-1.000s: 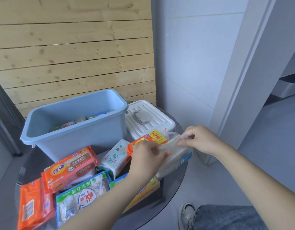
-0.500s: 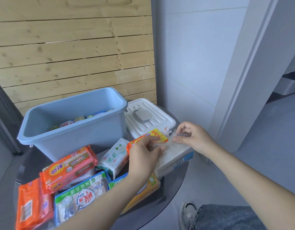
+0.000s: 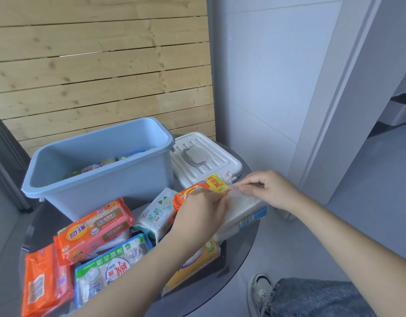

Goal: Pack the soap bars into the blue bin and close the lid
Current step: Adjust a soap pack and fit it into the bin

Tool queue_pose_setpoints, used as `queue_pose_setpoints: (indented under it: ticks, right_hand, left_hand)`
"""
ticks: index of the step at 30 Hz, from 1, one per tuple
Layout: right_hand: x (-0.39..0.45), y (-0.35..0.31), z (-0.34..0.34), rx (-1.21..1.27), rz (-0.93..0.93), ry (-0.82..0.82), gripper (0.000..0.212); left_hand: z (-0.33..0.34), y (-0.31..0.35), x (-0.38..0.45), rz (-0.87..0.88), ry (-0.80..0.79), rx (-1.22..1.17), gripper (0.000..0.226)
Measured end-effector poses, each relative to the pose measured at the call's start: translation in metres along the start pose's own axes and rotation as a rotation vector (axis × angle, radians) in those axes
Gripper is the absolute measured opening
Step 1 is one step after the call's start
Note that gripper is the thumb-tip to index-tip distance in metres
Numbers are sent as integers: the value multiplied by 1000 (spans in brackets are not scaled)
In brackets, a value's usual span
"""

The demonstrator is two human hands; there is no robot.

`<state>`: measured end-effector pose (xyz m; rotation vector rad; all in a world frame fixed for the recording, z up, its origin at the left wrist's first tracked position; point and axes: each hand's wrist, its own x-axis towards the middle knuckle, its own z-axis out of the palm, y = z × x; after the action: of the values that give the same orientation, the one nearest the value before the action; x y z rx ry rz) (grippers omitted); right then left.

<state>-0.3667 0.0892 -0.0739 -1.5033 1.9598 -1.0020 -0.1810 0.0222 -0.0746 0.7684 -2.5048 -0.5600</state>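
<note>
Both hands close on one clear-wrapped white soap pack (image 3: 242, 212) at the right edge of the round dark table (image 3: 241, 266): the left hand (image 3: 201, 216) lies over its near-left end with the fingers curled and hidden beneath the knuckles, so how tight that grip is cannot be told, while the right hand (image 3: 269, 191) pinches the crinkled wrapper at the far top corner between thumb and fingertips. The pack's blue side strip carries a barcode; its other printing is too small to read. Just behind it an orange and yellow pack (image 3: 206, 187) shows red Chinese characters, partly covered by the left hand. Left of that stands a white and green pack (image 3: 158, 213), and a yellow pack (image 3: 197, 259) lies mostly hidden under the left forearm. Nearer the left are an orange pack with a yellow oval logo (image 3: 94, 229), a blue and green pack (image 3: 110, 268) with upside-down writing, and an orange pack (image 3: 45, 280) cut off by the lower edge. The blue bin (image 3: 101, 179) stands open at the back of the table with a few packs inside, only their tops visible. Its white ribbed lid (image 3: 211, 164) lies flat, touching the bin's right side.
</note>
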Motion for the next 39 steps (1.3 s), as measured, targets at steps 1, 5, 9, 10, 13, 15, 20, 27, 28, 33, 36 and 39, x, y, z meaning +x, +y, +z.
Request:
queue_pose_setpoints:
  ticks: [1,5,9,10,13,15,20,27,28,33,36,39]
  right_hand:
    - [-1,1,-6,-17,15,-96,29]
    - [-5,5,-20,-40,58,-365,61]
    - [-2,9,-18,-33,37,-313,66]
    - [-1,8,-18,-20,40,-298,64]
    - [-4,4,-21,26,72,-278,56]
    - [-7,-1,-25,39,89,-272,54]
    - [-20,-19,-39,4,97,-204,50]
    - [-23,-63,-50,12,40,-127,46]
    - [-22,-69,-48,6,34,-127,46]
    - [0,-112,-26,16,-42,-115,47]
    - [19,-137,-15,-7,-89,-104,54]
    - [45,-162,-2,6,-133,-116,53]
  left_hand:
    - [-2,2,-1,0,-43,49,31]
    - [-10,7,-4,-39,-222,188,51]
    - [-17,9,-3,-44,-248,78,53]
    - [-18,10,-4,-43,-235,27,53]
    - [-21,10,-3,-65,-220,-78,46]
    - [-22,10,-3,-85,-228,-110,46]
    - [-29,10,-1,-123,-201,-210,55]
    - [-69,9,4,-161,-241,-429,55]
    - [-76,7,4,-157,-243,-418,54]
    - [-127,-14,-5,-180,-156,-427,46]
    - [-156,-29,-3,-198,-100,-376,43]
    - [-186,-47,-1,-227,-71,-377,44]
